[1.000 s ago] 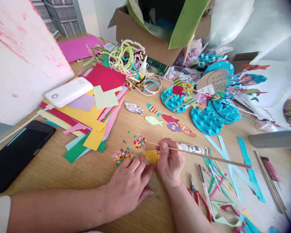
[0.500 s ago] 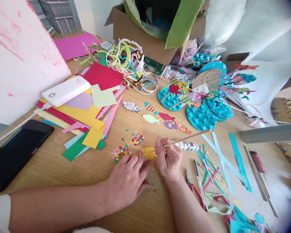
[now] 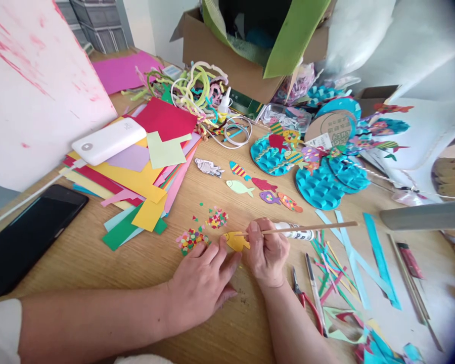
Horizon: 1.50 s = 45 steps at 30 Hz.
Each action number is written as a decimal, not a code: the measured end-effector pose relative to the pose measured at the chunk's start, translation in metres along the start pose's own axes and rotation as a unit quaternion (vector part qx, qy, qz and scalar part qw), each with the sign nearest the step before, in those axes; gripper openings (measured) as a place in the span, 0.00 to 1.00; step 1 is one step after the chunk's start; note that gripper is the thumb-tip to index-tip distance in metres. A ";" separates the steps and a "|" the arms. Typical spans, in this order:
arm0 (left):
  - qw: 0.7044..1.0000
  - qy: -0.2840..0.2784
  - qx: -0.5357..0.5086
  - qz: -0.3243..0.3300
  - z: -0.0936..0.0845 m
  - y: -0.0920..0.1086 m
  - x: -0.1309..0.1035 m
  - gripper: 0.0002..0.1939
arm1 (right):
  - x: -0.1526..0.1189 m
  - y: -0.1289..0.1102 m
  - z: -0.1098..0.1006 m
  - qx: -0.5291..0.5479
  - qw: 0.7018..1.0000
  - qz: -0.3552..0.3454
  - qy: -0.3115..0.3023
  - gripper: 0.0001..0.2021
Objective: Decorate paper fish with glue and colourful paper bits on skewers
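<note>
A yellow paper fish [image 3: 235,241] lies on the wooden table. My right hand [image 3: 267,250] is closed around a thin wooden stick [image 3: 318,227], whose tip touches the fish. Fingertips of my left hand [image 3: 202,278] rest at the fish's left edge, the hand lying palm down with its fingers spread. Beside that hand are piles of round confetti [image 3: 191,239] and small cut confetti pieces [image 3: 217,218]. Behind my right hand lies a white glue bottle [image 3: 301,232]. Several finished-looking paper fish, among them a light green fish [image 3: 239,188], lie farther back.
Coloured paper [image 3: 136,177] bears a white power bank [image 3: 109,140], with a black phone [image 3: 32,240] at left. To the right are paper strips [image 3: 331,268], red-handled pliers [image 3: 307,298] and blue scraps. A cardboard box [image 3: 227,58] and blue discs [image 3: 320,184] stand behind.
The stick in my right hand has swung lower and now lies nearly level, its tip farther toward the fish's head. The whole view has shifted slightly.
</note>
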<state>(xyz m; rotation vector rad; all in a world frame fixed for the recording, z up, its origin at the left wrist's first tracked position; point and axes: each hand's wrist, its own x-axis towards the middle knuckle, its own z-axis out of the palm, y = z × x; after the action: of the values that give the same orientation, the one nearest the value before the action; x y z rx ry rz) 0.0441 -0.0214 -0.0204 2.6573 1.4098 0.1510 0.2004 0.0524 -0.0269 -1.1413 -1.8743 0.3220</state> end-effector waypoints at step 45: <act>1.000 0.016 0.008 0.003 0.004 0.000 -0.001 0.31 | -0.004 0.004 0.003 0.049 0.998 0.029 0.011 0.11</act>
<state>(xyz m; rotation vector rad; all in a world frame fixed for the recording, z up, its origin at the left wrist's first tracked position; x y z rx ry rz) 0.0441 -0.0221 -0.0247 2.6834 1.4197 0.1855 0.2013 0.0516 -0.0330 -1.1298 -1.7883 0.4280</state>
